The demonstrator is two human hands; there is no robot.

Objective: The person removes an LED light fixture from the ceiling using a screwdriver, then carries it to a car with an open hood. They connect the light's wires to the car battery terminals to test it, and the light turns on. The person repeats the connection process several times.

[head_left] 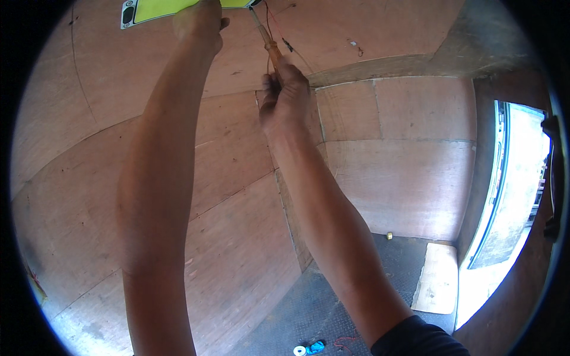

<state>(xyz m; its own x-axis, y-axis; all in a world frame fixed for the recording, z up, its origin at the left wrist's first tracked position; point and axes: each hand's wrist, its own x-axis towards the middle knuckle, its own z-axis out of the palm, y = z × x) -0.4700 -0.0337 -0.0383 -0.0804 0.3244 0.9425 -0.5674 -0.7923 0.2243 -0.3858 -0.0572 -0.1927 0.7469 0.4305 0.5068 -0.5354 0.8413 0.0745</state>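
Observation:
My left hand (199, 26) is raised to the ceiling and holds a flat yellow-green panel (157, 10) with a white rim and a screw hole at its corner. The upper edge of the view cuts off part of the panel and of that hand's fingers. To the right, my right hand (288, 95) is wrapped round the amber handle of a screwdriver (272, 48). Its shaft points up, and the tip meets the panel's right end. Thin red and black wires with a dark connector (288, 45) hang from the ceiling beside the screwdriver.
Plywood wall panels (237, 237) and a plywood ceiling (344, 24) surround me. A bright doorway (504, 190) opens at the right. Down on the dark textured floor (279, 320) are a roll of tape (389, 236), a pale board (436, 279), a blue item (316, 347) and red wire (344, 342).

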